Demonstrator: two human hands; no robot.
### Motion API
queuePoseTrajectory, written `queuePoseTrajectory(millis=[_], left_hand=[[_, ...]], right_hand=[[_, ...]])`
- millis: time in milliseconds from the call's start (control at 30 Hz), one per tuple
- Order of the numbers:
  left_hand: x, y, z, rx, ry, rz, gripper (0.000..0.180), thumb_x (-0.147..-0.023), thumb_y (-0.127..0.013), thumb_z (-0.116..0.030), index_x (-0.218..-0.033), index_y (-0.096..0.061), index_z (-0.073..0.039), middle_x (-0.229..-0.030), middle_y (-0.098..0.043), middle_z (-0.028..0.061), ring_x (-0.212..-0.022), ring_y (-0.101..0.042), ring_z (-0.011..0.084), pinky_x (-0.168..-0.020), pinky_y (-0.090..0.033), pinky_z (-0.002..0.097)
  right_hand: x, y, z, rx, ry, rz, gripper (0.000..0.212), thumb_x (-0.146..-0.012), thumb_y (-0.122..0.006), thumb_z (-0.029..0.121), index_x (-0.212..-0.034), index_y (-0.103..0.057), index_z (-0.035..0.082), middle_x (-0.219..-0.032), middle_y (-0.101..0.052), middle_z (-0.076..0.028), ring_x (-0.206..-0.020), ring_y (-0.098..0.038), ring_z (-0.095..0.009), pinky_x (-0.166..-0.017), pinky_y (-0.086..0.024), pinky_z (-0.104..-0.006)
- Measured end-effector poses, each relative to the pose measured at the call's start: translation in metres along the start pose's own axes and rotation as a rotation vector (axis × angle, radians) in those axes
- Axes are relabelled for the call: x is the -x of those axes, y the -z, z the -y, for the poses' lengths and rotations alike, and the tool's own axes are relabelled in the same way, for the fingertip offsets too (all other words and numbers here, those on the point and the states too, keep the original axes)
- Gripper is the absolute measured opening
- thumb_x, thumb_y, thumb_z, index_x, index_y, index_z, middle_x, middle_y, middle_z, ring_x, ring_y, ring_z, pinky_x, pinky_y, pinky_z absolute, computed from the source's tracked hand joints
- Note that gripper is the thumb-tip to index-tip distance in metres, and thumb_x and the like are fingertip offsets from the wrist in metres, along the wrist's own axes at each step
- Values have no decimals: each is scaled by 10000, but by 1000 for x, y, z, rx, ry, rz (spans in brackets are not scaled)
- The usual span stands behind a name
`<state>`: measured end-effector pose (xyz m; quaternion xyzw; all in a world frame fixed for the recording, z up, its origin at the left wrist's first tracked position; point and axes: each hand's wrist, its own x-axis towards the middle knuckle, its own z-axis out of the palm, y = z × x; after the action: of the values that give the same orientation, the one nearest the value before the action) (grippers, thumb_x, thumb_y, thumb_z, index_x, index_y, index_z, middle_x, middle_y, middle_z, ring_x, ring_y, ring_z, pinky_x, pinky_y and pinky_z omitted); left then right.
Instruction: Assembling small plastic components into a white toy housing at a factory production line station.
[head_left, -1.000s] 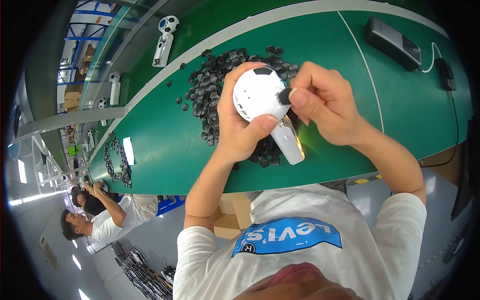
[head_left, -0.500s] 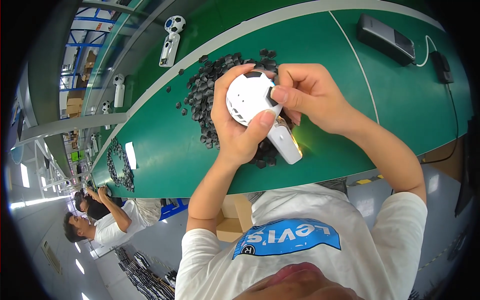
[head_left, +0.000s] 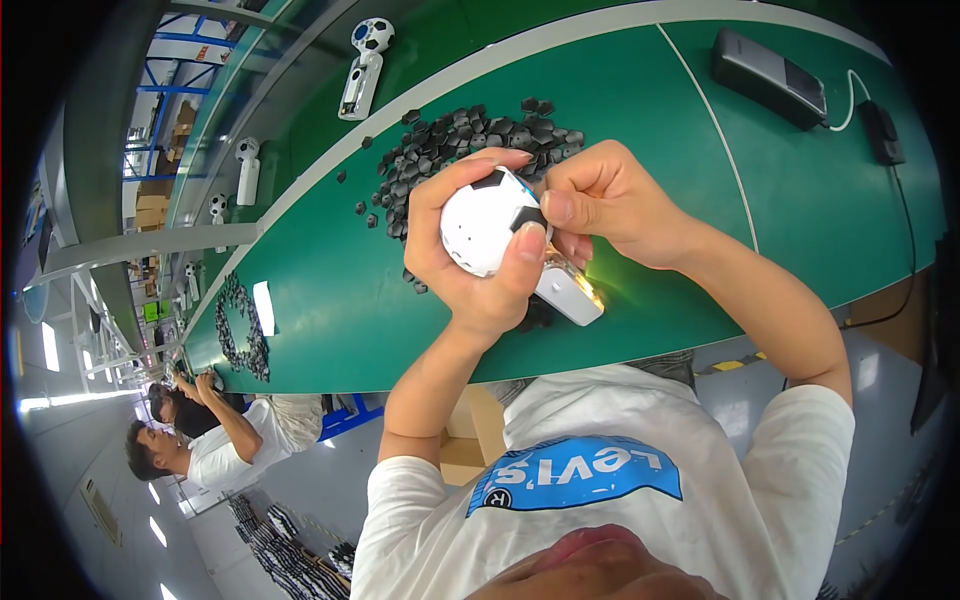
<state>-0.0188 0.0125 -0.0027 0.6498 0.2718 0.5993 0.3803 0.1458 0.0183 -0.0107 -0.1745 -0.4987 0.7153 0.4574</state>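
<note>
My left hand point(head_left: 470, 270) is wrapped round the ball-shaped head of a white device point(head_left: 478, 232) patterned like a football, its thumb on the side facing me. Black pentagon patches show on the ball, one of them point(head_left: 526, 216) between my two thumbs. From the ball a white rectangular handle point(head_left: 572, 298) slants down to the right, with yellow light glowing along its edge. My right hand point(head_left: 598, 208) is closed beside the ball's right side, thumb and fingers curled together; anything between them is hidden. Behind the ball spreads a pile of loose black pentagon pieces point(head_left: 440, 142).
Similar football-headed devices point(head_left: 362, 80) lie on the green strip beyond the table's pale rail. A grey box-shaped apparatus point(head_left: 768, 80) with a cable stands at the far right. More black pieces point(head_left: 250, 345) and a white sheet point(head_left: 264, 308) lie left, near a seated person point(head_left: 235, 435).
The ball has turned and shifted slightly down and left in my left hand. My right thumb has moved off the black patch. The devices beyond the rail have moved right and away.
</note>
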Motion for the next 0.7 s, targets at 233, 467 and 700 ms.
queuePoseTrajectory(millis=[233,467,700], left_hand=[[-3,-2,-5,51,50,-6,466,-754,-730,-212,-1094,-517,24,-1022,-621,212,-845,-603,185,-760,-499,292],[-4,8,2,43,43,10,450,-754,-727,-243,-1063,-544,28,-995,-621,209,-852,-605,202,-771,-500,312],[-5,11,5,52,88,-16,405,-760,-719,-245,-1021,-580,31,-996,-624,215,-815,-613,201,-753,-504,320]], right_hand=[[0,-3,2,-61,-40,-11,397,-890,-684,264,-606,-520,40,-520,-530,-38,-464,-508,-110,-448,-407,-243],[-2,-12,1,-148,-78,-34,382,-886,-690,246,-606,-527,44,-496,-516,-36,-429,-512,-117,-417,-409,-247],[-5,-8,-1,95,-39,-105,383,-896,-678,246,-608,-535,38,-495,-513,-23,-449,-502,-95,-447,-410,-228]])
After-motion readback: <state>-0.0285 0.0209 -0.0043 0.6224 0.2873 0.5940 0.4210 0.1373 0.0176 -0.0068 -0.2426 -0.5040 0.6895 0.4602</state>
